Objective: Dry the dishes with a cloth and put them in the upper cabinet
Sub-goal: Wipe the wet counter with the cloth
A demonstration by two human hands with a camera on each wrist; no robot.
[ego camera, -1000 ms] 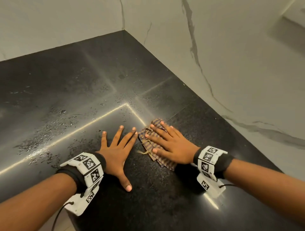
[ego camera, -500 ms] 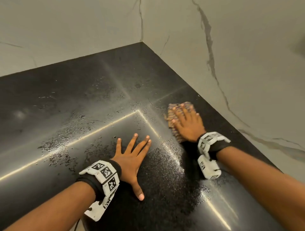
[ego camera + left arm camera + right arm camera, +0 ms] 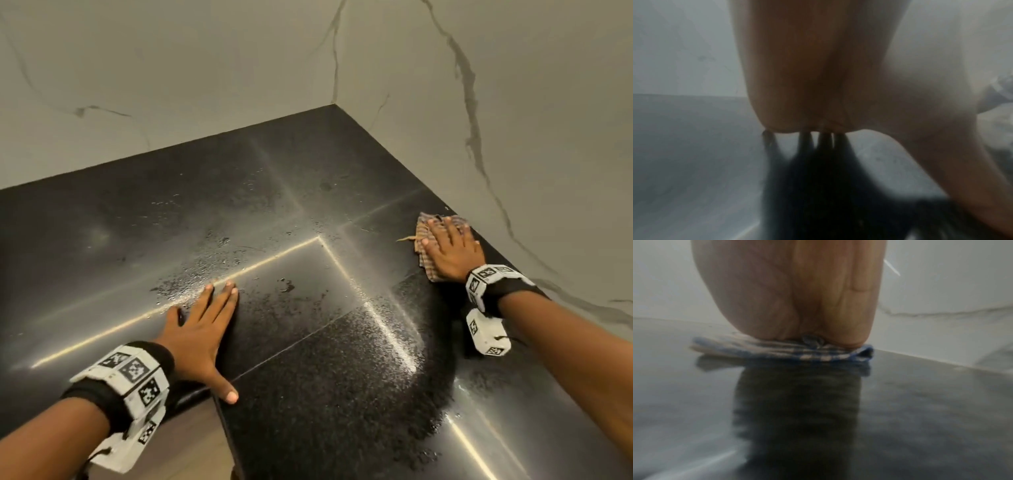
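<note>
A folded striped cloth (image 3: 424,244) lies on the black stone counter (image 3: 308,359) close to the right wall. My right hand (image 3: 452,250) presses flat on it with straight fingers; the right wrist view shows the cloth (image 3: 777,350) squashed under the palm (image 3: 797,296). Over at the front left, my left hand (image 3: 202,329) rests flat on the wet counter, fingers straight and together, thumb out at the counter's front edge. The left wrist view is blurred and shows only the palm (image 3: 818,73) above the dark surface. No dishes or cabinet are in view.
Water droplets and smears (image 3: 205,267) cover the middle of the counter. White marble walls (image 3: 513,120) meet in a corner at the back and bound the counter on the right. The counter's front edge (image 3: 222,421) drops to a wooden floor at the lower left.
My right hand has slid the cloth from beside the left hand away to the right, up near the wall. The left hand has stayed flat on the counter, and its fingers have drawn together.
</note>
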